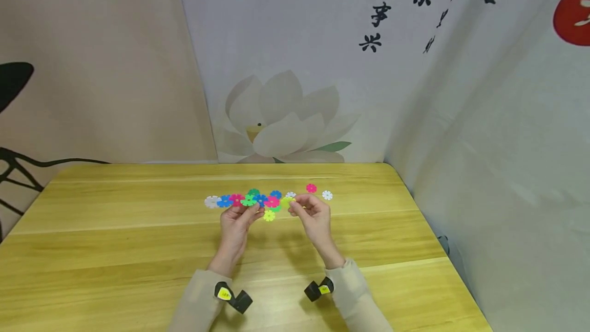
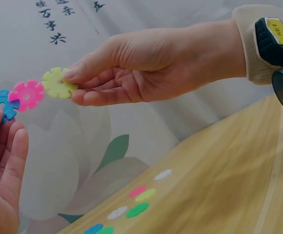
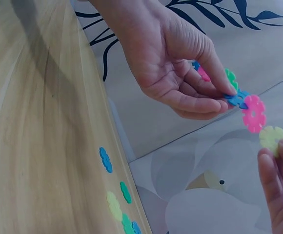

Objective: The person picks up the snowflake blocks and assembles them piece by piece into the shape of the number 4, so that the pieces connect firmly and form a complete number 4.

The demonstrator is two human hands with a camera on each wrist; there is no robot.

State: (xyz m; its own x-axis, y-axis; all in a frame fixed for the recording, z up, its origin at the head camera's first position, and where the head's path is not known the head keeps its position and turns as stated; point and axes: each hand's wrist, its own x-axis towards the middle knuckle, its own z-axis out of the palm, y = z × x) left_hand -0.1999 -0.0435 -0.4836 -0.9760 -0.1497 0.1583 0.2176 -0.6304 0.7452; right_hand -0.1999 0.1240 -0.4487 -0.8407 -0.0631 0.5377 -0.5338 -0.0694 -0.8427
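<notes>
A chain of notched, flower-shaped plastic discs runs sideways above the table: white (image 1: 212, 202), blue (image 1: 224, 201), pink (image 1: 237, 200), green (image 1: 249, 200), another blue (image 3: 237, 99) and another pink (image 2: 27, 95). My left hand (image 1: 234, 232) pinches the chain at its second blue disc, between thumb and fingers. Thumb and fingertips of my right hand (image 1: 316, 222) pinch a yellow disc (image 2: 58, 83) by its edge. That yellow disc is at the rim of the end pink one; whether their notches interlock I cannot tell.
Several loose discs lie on the wooden table (image 1: 129, 250) beyond the hands, among them a pink one (image 1: 311, 188), a white one (image 1: 327, 195) and a yellow one (image 1: 269, 215). A printed curtain (image 1: 295, 40) hangs behind the table's far edge.
</notes>
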